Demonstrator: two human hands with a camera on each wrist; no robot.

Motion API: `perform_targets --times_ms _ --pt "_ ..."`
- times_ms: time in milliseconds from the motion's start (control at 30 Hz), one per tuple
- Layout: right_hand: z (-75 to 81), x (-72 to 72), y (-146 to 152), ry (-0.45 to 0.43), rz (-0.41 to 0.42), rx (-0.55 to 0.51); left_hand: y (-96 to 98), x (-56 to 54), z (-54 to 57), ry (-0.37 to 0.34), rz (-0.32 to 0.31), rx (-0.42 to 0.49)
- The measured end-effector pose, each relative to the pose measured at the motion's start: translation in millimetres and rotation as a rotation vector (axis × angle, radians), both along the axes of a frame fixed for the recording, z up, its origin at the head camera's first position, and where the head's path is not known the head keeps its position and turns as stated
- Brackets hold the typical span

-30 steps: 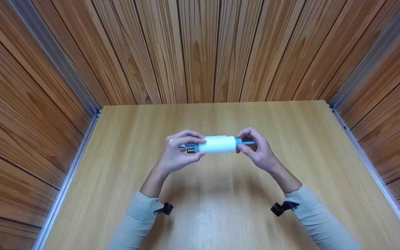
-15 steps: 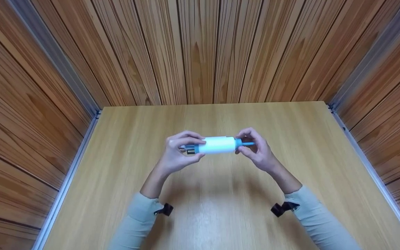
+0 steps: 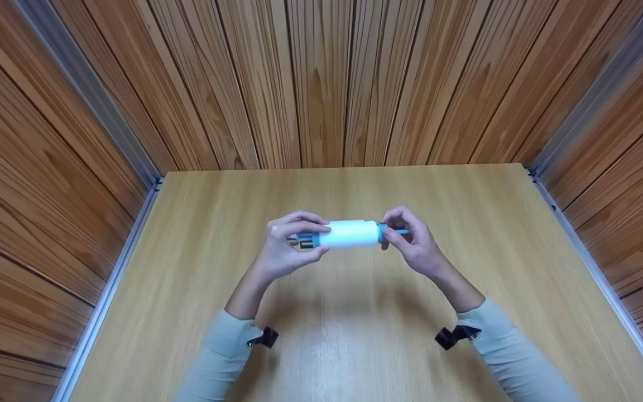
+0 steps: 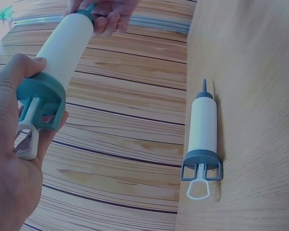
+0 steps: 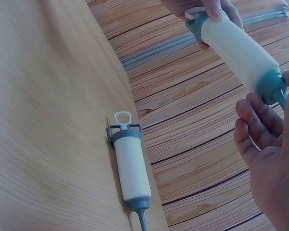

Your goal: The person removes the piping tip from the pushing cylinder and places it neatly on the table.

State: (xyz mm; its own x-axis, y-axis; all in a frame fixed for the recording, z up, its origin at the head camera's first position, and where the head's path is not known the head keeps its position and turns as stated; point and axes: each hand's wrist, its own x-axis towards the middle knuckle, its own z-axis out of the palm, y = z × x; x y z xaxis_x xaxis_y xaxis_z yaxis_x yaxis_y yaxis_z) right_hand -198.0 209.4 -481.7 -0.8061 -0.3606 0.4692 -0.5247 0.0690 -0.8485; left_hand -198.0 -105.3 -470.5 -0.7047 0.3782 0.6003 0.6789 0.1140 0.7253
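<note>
In the head view, a white piping syringe [image 3: 349,233] lies sideways between my hands, above the table. My left hand [image 3: 287,248] grips its plunger end, thumb below and fingers on top. The left wrist view shows that thumb by the teal collar [image 4: 42,94], with the white pull handle [image 4: 28,144] beneath the palm. My right hand [image 3: 417,245] pinches the teal nozzle cap [image 5: 269,86] at the other end, the thin nozzle pointing out past the fingers. A second, similar syringe [image 4: 203,125] rests on the table in both wrist views; from the head it is hidden.
Pale wooden table [image 3: 215,223] spreads under both hands. Wood-plank walls rise at the back [image 3: 321,84] and both sides, with metal rails [image 3: 115,279] along the side edges. A small black camera [image 3: 265,336] sits on each wrist.
The right thumb and fingers have shifted a little on the nozzle cap, covering more of it. The left hand and the syringe have stayed nearly still.
</note>
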Motion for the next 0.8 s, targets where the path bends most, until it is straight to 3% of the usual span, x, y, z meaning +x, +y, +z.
perform_targets --times_ms 533,800 --pt "-2.8 -2.6 3.5 0.060 0.087 -0.055 1.8 -0.7 -1.0 -0.004 -0.001 0.000" --pt "-1.8 -2.2 4.4 0.057 0.059 -0.025 2.7 -0.3 0.3 -0.006 0.013 0.002"
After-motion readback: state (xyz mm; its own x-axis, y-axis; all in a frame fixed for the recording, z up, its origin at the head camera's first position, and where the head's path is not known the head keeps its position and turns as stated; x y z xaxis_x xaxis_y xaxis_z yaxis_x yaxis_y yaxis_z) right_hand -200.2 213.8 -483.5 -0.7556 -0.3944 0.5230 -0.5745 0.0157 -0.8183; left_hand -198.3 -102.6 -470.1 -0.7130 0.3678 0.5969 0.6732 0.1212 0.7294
